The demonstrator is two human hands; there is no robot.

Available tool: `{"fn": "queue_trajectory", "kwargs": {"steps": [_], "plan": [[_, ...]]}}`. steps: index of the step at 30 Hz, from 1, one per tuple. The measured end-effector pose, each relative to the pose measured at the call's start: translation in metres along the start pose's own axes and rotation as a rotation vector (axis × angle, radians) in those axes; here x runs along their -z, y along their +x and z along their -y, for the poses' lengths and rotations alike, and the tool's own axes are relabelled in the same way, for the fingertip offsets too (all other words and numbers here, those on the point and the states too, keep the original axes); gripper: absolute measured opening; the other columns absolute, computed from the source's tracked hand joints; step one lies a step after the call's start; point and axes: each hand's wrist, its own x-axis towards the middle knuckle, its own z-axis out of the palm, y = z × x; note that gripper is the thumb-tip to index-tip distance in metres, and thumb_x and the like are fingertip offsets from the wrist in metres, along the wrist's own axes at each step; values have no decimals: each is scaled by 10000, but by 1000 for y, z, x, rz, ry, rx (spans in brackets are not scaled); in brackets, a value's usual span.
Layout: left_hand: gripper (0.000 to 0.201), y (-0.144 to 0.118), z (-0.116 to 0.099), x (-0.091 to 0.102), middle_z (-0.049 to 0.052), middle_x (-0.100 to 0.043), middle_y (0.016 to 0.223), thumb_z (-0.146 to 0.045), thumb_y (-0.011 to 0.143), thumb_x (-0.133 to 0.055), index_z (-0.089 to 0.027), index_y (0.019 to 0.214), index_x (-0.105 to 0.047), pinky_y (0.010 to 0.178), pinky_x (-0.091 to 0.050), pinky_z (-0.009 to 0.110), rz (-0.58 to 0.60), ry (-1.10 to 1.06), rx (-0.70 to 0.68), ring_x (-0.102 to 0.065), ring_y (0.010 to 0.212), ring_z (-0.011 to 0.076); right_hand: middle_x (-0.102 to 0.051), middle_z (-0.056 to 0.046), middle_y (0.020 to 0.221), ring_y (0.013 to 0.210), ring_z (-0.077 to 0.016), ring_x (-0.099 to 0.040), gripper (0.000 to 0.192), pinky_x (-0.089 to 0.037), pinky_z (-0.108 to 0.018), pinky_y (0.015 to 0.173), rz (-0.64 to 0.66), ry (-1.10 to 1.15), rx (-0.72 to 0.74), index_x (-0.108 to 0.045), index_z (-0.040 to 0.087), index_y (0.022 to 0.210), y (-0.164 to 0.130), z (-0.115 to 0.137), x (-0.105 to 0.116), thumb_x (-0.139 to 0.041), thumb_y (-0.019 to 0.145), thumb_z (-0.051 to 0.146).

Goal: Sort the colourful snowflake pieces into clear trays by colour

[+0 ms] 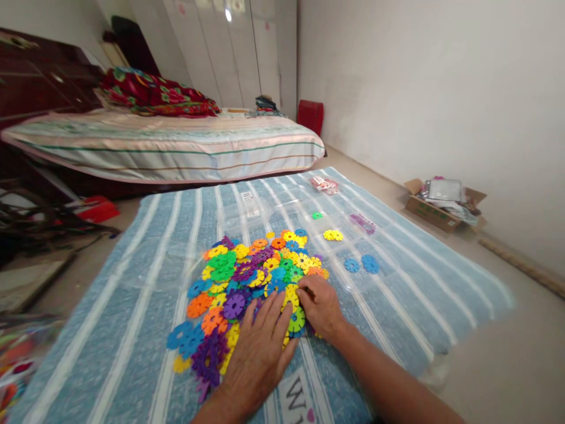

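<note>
A heap of notched plastic flower discs (233,306) in yellow, purple, orange, blue and green lies on a blue-and-white striped cloth (132,306). My left hand (260,347) rests palm down on the near side of the heap, its fingers stretched out over the discs. At the heap's right edge is my right hand (323,309), with fingers curled and pinched together beside a yellow disc (290,297). What those fingertips hold, if anything, is hidden. Just below the yellow one lies a lime-green disc (297,320), between the two hands.
Right of the heap, clear plastic bags lie near two blue discs (369,264), joined yellow discs (332,235), a green disc (316,215) and purple pieces (363,223). A red packet (324,185) sits farther back. Beyond are a bed (176,147) and a cardboard box (430,212).
</note>
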Motion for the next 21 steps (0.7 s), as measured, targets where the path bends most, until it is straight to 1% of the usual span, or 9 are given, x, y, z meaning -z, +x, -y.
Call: {"fn": "queue_trajectory", "kwargs": {"steps": [2,5,8,12,17,21], "plan": [[363,0,0,0,117,-608,1241,-395,883,-454,-179,1145,-581,1047,-267,456,-19,-12,10,-532,1161,257,-598,-15,748,734,-158,-545,93,-440,-272,687,6,47,-33,-581,202,769,-2,-2,1,-502,809,173],[327,-1,0,2,115,-629,1203,-354,888,-459,-163,1122,-582,1030,-296,453,-68,-41,38,-541,1149,253,-590,-3,740,717,-150,-546,84,-437,-265,677,30,174,-137,-587,205,757,-3,-3,3,-519,806,208],[284,-3,-2,3,106,-656,1147,-312,890,-466,-157,1098,-581,1025,-316,446,-130,-76,81,-550,1137,242,-618,-15,800,773,-160,-567,89,-441,-275,718,48,299,-235,-599,203,741,-3,-2,6,-536,794,236],[244,-5,-5,4,95,-670,1106,-280,884,-481,-167,1076,-581,1025,-336,451,-173,-108,120,-564,1119,231,-644,-29,824,826,-181,-586,113,-446,-282,735,39,384,-304,-607,199,705,-1,3,11,-561,774,275],[209,-5,-3,9,83,-681,1062,-300,863,-513,-179,1012,-594,1014,-378,438,-184,-119,98,-582,1093,228,-659,-30,834,810,-180,-601,133,-451,-273,714,36,427,-360,-608,194,677,1,6,13,-584,759,296],[260,-10,-1,8,77,-680,1075,-328,821,-570,-193,1043,-588,1035,-388,429,-144,-119,45,-587,1091,223,-662,-26,828,818,-177,-611,123,-463,-267,716,45,421,-330,-603,196,679,2,6,13,-577,772,272]]}}
